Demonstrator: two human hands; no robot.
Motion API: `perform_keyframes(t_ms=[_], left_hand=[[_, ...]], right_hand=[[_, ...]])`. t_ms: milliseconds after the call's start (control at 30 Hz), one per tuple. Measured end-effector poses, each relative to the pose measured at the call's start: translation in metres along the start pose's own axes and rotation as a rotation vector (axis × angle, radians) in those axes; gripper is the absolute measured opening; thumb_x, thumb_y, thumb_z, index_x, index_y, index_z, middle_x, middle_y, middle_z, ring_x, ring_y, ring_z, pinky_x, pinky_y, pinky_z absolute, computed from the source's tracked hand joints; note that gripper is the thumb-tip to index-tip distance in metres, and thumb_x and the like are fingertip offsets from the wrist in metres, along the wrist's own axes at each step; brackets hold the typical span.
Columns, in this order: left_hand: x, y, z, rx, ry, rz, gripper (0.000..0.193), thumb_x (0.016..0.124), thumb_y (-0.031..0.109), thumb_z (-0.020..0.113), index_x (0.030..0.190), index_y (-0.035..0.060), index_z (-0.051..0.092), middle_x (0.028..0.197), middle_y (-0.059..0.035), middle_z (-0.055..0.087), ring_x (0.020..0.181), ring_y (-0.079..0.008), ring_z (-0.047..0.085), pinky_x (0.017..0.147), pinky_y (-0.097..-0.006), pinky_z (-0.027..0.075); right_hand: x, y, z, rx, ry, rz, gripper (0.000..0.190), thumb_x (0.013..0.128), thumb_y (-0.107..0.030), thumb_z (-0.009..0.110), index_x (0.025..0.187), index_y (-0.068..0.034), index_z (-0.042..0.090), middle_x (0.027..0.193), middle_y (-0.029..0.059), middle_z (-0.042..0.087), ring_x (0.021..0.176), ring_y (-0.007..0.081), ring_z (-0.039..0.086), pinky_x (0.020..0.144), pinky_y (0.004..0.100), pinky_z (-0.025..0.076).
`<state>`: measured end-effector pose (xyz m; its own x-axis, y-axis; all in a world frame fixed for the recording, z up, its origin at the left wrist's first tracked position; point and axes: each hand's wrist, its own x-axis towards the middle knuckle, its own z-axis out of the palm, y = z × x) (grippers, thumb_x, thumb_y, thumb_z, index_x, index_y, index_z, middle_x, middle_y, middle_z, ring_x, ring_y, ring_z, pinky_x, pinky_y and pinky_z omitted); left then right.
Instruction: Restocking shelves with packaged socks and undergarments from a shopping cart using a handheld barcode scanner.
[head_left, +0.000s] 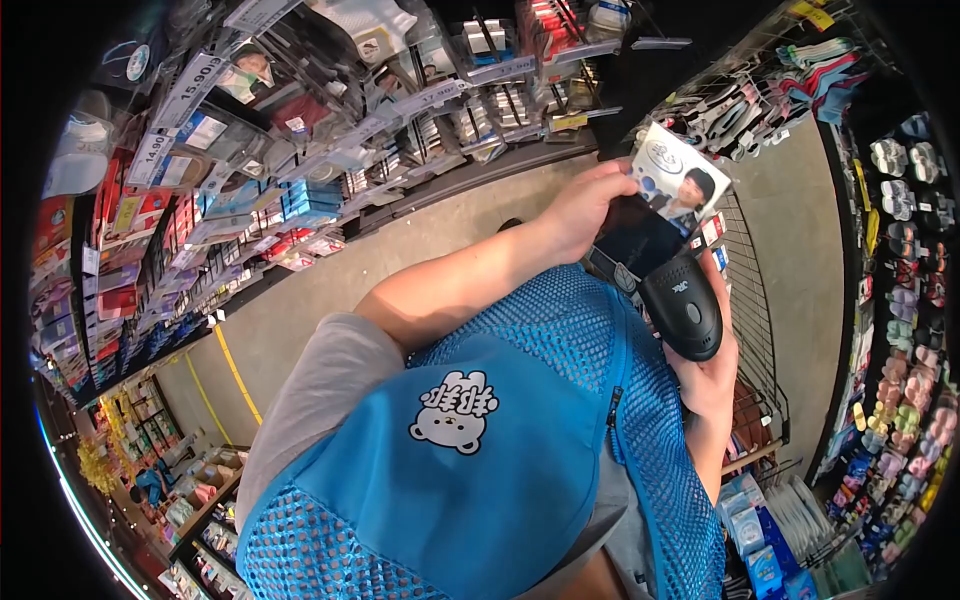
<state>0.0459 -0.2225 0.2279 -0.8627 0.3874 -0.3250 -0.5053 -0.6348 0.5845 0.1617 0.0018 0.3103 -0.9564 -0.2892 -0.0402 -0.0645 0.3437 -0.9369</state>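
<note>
My left hand (596, 202) grips the left edge of a flat package (679, 180), with a white printed card bearing a portrait and writing above a dark part. Below and to its right, my right hand (705, 367) holds a black handheld barcode scanner (684, 307), its front end against the package's lower part. The fingers of the right hand are partly hidden behind the scanner. A blue mesh vest (495, 495) with a bear print covers my torso, and a grey sleeve (315, 382) shows at the left.
Racks of packaged goods with price tags (427, 97) line the upper left. A wire shopping cart (757, 322) stands beside my right arm. Boxes (750, 532) lie at the lower right. Socks (825, 67) hang at the upper right, and slippers (896, 199) fill the far right rack.
</note>
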Motion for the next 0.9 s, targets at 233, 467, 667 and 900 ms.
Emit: perform_keyframes(t_ms=[233, 467, 667, 900], left_hand=[[-0.017, -0.004, 0.022, 0.040, -0.036, -0.116, 0.026, 0.096, 0.011, 0.053, 0.120, 0.0055, 0.063, 0.109, -0.0045, 0.069, 0.098, -0.0125, 0.066, 0.090, -0.0285, 0.053], [-0.020, -0.006, 0.026, 0.059, -0.099, -0.153, 0.027, 0.096, 0.012, 0.052, 0.120, 0.0072, 0.062, 0.106, -0.0031, 0.068, 0.096, -0.0109, 0.064, 0.087, -0.0280, 0.051], [-0.010, -0.012, 0.010, 0.051, -0.176, -0.160, 0.041, 0.099, 0.023, 0.050, 0.134, 0.0039, 0.059, 0.126, -0.0081, 0.069, 0.115, -0.0178, 0.065, 0.101, -0.0321, 0.049], [0.097, 0.026, -0.058, -0.061, 0.441, -0.070, 0.064, 0.101, 0.044, 0.055, 0.155, 0.0146, 0.037, 0.158, -0.0094, 0.043, 0.131, -0.0280, 0.049, 0.108, -0.0492, 0.041]], right_hand=[[-0.004, 0.002, 0.003, 0.120, -0.054, 0.182, 0.066, 0.074, -0.003, 0.071, 0.138, 0.003, 0.057, 0.151, 0.0232, 0.051, 0.137, 0.0321, 0.048, 0.115, 0.0418, 0.034], [-0.003, -0.001, 0.004, 0.205, 0.055, 0.152, 0.052, 0.076, -0.001, 0.072, 0.127, 0.002, 0.069, 0.143, 0.0222, 0.058, 0.140, 0.0332, 0.049, 0.116, 0.0390, 0.034], [-0.003, 0.001, 0.001, 0.128, 0.016, 0.091, 0.056, 0.074, 0.002, 0.072, 0.129, 0.003, 0.067, 0.144, 0.0221, 0.058, 0.139, 0.0340, 0.052, 0.117, 0.0394, 0.035], [-0.012, -0.004, 0.001, 0.061, 0.137, 0.112, 0.062, 0.068, -0.001, 0.072, 0.129, 0.003, 0.066, 0.139, 0.0215, 0.063, 0.138, 0.0376, 0.053, 0.118, 0.0410, 0.034]])
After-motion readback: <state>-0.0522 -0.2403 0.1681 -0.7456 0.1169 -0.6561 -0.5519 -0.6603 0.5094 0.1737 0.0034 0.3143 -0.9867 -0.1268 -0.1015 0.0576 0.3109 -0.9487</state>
